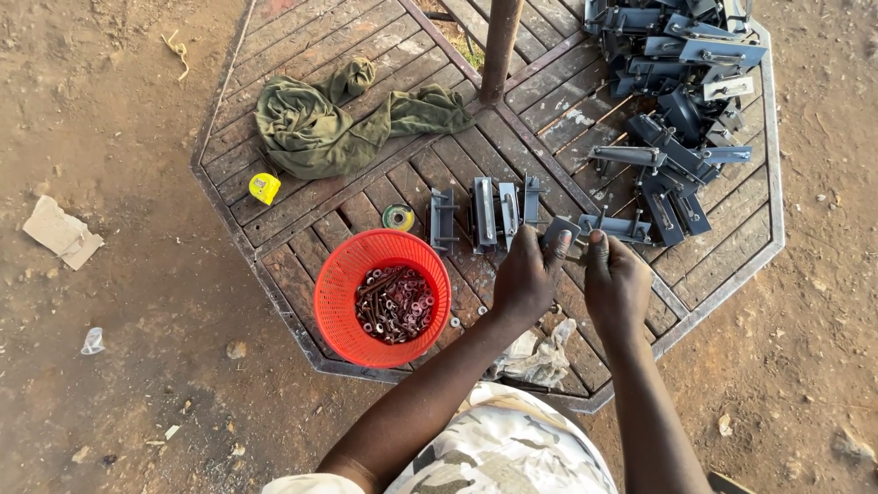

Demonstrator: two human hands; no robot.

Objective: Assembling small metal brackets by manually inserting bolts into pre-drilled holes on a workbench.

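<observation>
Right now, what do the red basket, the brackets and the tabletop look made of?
Red basket: plastic, likely, with moulded mesh walls. Grey brackets: metal, apparently painted matte blue-grey, with sharp folded edges. Tabletop: weathered wooden slats in a rusty metal frame. Both hands hold one bracket.

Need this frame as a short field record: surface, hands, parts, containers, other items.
surface: octagonal slatted metal table on bare dirt, pole through its middle
left hand: left hand on a grey metal bracket, fingers at its near end
right hand: right hand at the same bracket
parts: row of brackets left of the hands; heap of brackets at the far right
container: red basket of bolts and washers
other: green cloth, yellow tape measure, tape roll
</observation>
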